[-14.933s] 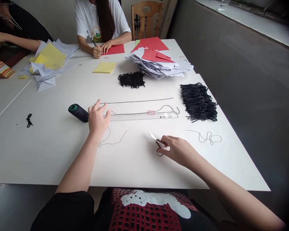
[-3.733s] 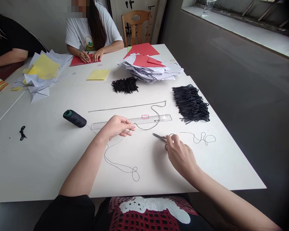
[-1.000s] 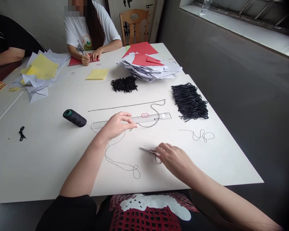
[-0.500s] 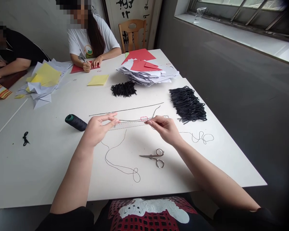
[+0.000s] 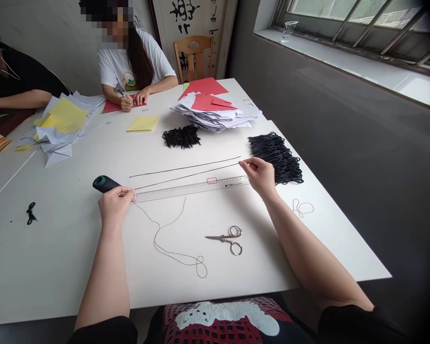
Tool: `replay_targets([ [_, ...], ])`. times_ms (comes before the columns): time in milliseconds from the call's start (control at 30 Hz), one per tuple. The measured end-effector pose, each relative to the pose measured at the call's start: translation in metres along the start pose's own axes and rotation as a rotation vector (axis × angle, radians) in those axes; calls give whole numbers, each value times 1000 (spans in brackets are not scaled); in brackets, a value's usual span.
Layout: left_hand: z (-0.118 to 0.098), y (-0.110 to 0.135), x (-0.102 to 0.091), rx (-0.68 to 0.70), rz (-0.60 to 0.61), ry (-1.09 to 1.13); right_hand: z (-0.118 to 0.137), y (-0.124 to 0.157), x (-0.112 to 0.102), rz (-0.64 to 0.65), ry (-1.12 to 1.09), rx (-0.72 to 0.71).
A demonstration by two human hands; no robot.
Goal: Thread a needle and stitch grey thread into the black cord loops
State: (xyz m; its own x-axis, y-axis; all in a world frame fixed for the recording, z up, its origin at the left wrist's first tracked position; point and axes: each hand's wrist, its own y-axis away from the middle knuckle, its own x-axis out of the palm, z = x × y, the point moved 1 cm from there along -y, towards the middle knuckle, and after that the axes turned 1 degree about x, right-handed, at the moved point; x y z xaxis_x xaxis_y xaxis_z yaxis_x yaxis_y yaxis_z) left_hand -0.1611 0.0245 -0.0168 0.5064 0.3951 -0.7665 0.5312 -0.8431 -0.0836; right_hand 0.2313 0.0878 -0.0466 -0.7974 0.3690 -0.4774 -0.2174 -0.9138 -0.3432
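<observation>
A dark cord (image 5: 186,177) is stretched straight just above a clear ruler (image 5: 218,185), pinched at its two ends. My left hand (image 5: 115,203) is closed on the left end, near the ruler's left tip. My right hand (image 5: 260,176) pinches the right end, beside the bundle of black looped cords (image 5: 275,155). Behind it, a second dark cord (image 5: 186,166) lies nearly parallel on the table. A spool of dark thread (image 5: 105,183) lies on its side, touching or close behind my left hand. Thin loose thread (image 5: 157,246) curls in front of the ruler.
Small scissors (image 5: 229,238) lie near the table's front. A smaller pile of black loops (image 5: 181,137), a yellow paper (image 5: 143,123) and a stack of papers (image 5: 218,117) are farther back. Across the table, one person (image 5: 136,67) holds a pen; another person (image 5: 25,81) leans at left.
My hands have moved apart, left hand leftward and right hand rightward and up. The cord between them is now drawn out straight along the ruler, which shows more fully.
</observation>
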Motion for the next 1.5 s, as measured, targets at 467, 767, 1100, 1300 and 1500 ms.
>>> replay_targets([
  [467, -3, -3, -4, -139, 20, -466, -47, 1, -23, 224, 623, -373],
  [767, -5, -2, -1, -154, 48, -493, -39, 8, -19, 451, 599, -410],
  [1100, -6, 0, -1, -106, 24, -427, -38, 2, -18, 494, 547, -370],
  [1300, -8, 1, 0, -110, 29, -452, -36, 1, -16, 525, 523, -372],
  [1500, -11, 2, 1, -106, 33, -452, -40, -1, -19, 500, 530, -346],
])
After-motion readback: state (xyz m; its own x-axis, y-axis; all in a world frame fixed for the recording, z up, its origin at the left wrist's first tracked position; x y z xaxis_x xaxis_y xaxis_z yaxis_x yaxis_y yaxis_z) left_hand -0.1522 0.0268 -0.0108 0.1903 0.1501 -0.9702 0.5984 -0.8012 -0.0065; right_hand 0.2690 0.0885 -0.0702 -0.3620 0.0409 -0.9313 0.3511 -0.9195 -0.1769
